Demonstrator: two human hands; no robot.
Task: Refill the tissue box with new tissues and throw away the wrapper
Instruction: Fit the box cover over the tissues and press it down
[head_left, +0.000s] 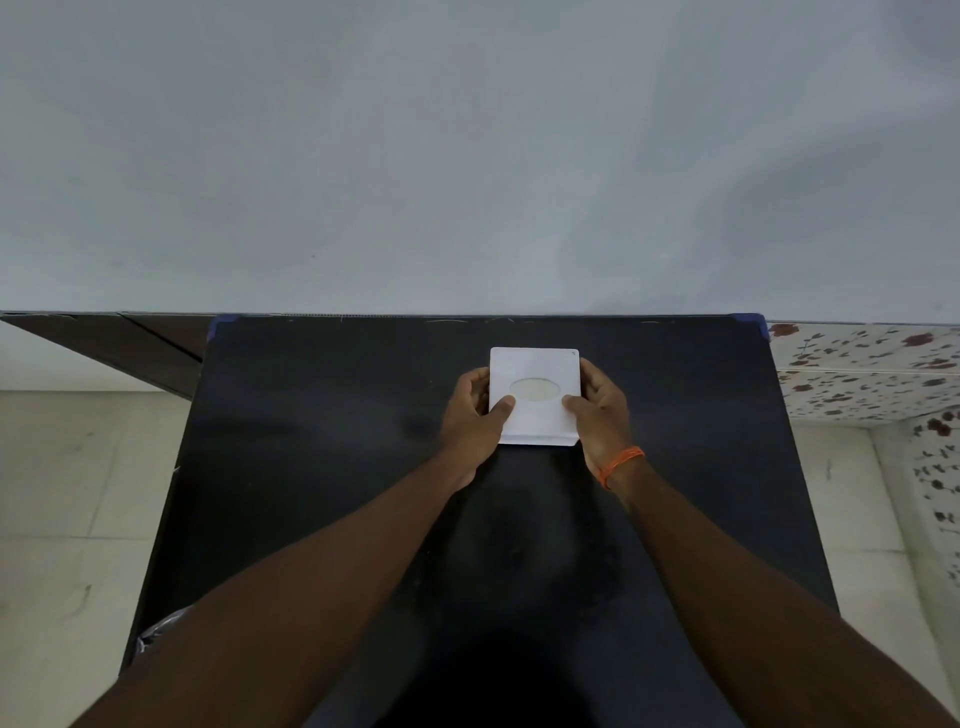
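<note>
A white square tissue box (535, 364) with an oval opening in its top stands on the black table (322, 441), towards the far edge. My left hand (475, 421) grips the box's left side, thumb on the top. My right hand (597, 410) grips its right side the same way, and an orange thread band circles that wrist. Pale tissue shows through the oval opening. No wrapper is visible on the table.
The table stands against a plain grey wall (467, 156). Something with crumpled clear plastic (161, 629) shows at the table's lower left edge, on the tiled floor. A flower-patterned tile ledge (862, 369) lies to the right.
</note>
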